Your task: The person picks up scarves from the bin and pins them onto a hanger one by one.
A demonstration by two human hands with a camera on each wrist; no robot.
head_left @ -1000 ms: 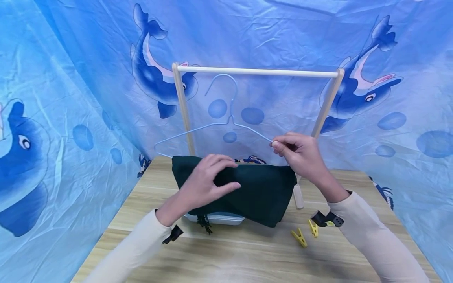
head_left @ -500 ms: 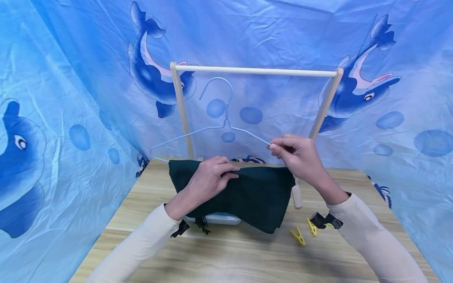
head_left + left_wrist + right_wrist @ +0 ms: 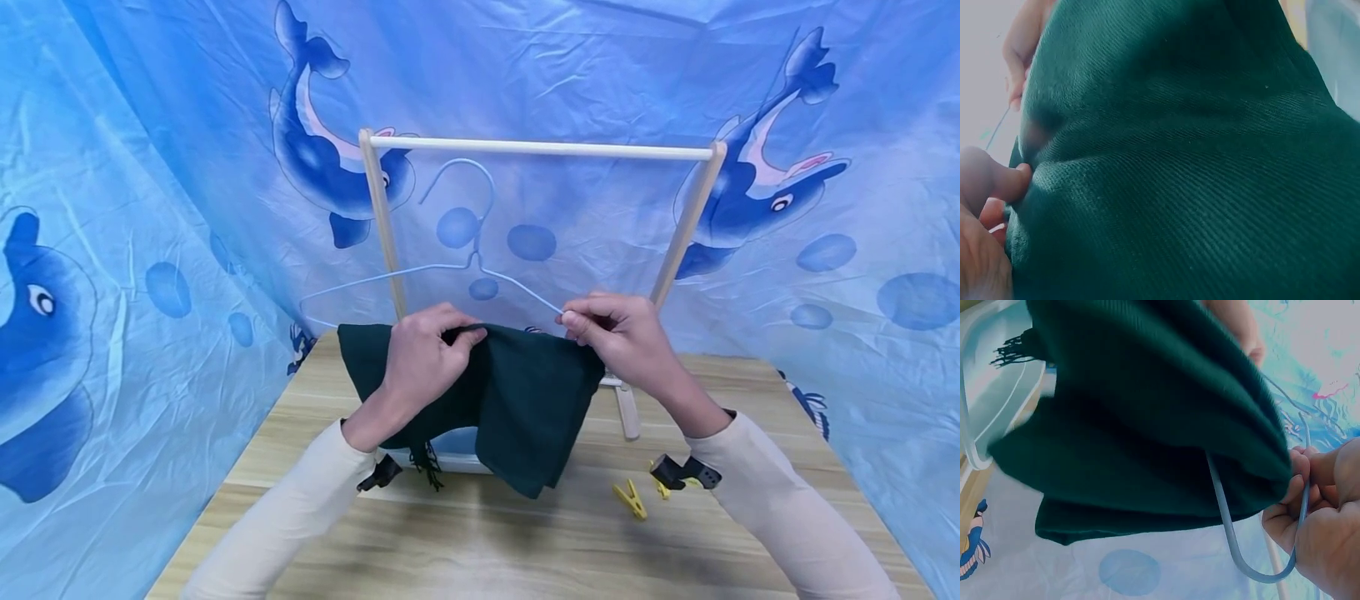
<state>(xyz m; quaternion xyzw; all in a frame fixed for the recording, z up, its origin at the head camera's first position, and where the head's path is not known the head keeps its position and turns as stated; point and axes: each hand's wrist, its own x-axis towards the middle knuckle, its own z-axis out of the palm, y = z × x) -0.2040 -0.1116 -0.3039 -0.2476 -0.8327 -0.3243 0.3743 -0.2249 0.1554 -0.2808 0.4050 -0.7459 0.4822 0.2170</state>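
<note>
A dark green fringed scarf [image 3: 528, 408] hangs folded over the bottom bar of a light blue wire hanger [image 3: 476, 243]. My left hand [image 3: 426, 350] pinches the scarf's top fold near its middle; the left wrist view shows the thumb [image 3: 1017, 181] pressed into the ribbed cloth. With thumb and fingers, my right hand [image 3: 626, 337] holds the hanger's right shoulder. Seen from the right wrist, the bent end of the hanger [image 3: 1225, 519] comes out of the folded scarf [image 3: 1129, 437], beside the right hand [image 3: 1322, 500]. The hook points up, in front of the rack.
Behind the hanger stands a wooden rack with a white rail [image 3: 540, 149]. A pale tub [image 3: 453, 463] sits on the wood-grain table [image 3: 360, 542], partly under the scarf. To the right lie a yellow clothespin [image 3: 630, 500] and a second one, mostly hidden by the right wrist camera.
My left hand has gone from loosely spread over the scarf to pinching its top fold, which has risen. The hanger has shifted slightly left, and the scarf's lower right part has swung left.
</note>
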